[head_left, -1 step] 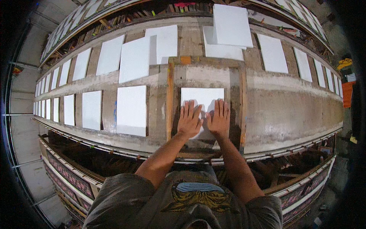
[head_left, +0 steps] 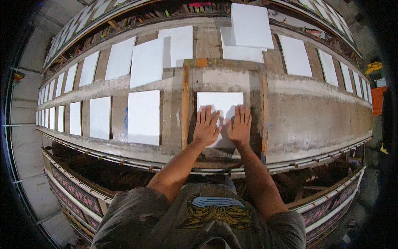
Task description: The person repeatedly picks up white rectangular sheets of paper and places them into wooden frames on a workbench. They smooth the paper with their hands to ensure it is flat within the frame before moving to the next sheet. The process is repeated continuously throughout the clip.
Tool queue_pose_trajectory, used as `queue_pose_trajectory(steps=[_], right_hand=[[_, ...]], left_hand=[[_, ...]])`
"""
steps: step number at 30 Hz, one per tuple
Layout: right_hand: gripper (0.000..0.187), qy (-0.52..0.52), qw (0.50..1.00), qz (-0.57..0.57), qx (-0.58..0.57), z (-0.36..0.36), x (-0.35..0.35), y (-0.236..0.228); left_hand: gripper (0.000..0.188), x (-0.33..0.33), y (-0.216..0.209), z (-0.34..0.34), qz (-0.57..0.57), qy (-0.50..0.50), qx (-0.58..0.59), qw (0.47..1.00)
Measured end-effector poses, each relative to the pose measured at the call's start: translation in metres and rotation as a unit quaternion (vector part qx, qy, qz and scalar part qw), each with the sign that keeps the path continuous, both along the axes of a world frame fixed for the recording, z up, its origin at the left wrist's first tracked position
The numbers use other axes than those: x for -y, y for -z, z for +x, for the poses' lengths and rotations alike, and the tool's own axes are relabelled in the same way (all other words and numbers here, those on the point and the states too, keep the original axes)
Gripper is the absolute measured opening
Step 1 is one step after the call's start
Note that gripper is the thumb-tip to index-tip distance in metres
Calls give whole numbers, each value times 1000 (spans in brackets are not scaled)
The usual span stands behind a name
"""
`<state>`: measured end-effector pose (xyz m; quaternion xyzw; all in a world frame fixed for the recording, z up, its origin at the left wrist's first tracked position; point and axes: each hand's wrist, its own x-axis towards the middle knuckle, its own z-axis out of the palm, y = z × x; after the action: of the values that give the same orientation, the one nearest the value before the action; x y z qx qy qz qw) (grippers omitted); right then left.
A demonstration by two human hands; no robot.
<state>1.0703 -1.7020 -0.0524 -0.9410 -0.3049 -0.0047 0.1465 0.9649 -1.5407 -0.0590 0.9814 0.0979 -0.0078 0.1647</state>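
Both hands (head_left: 223,126) flat on white sheet (head_left: 219,101) | inside wooden frame (head_left: 185,108)

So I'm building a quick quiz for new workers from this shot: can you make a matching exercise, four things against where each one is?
Things:
1. left hand
2. right hand
3. wooden frame
4. raised white sheet

Places:
A. around the sheet under the palms
B. flat on the left part of the white sheet in the frame
C. top of the picture, overlapping another sheet
D. flat on the right part of the same sheet

Pairs: 1-B, 2-D, 3-A, 4-C
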Motion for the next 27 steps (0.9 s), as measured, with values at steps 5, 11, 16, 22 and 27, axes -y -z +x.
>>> queue_pose_trajectory(steps=[5, 11, 16, 22, 27], right_hand=[[70, 187, 981, -48, 14, -5, 58, -54], [56, 250, 958, -62, -125, -38, 122, -59], [40, 221, 974, -24, -41, -39, 137, -30], [36, 219, 976, 9, -17, -44, 137, -54], [39, 224, 974, 24, -24, -52, 154, -73]], left_hand=[[61, -32, -8, -16, -136, 36, -3, 990], [64, -42, -44, -108, -129, -242, 81, 958], [64, -43, -26, -128, -176, -284, -16, 942], [62, -53, 11, -127, -191, -256, 43, 947], [53, -40, -40, -133, -262, -249, 70, 930]])
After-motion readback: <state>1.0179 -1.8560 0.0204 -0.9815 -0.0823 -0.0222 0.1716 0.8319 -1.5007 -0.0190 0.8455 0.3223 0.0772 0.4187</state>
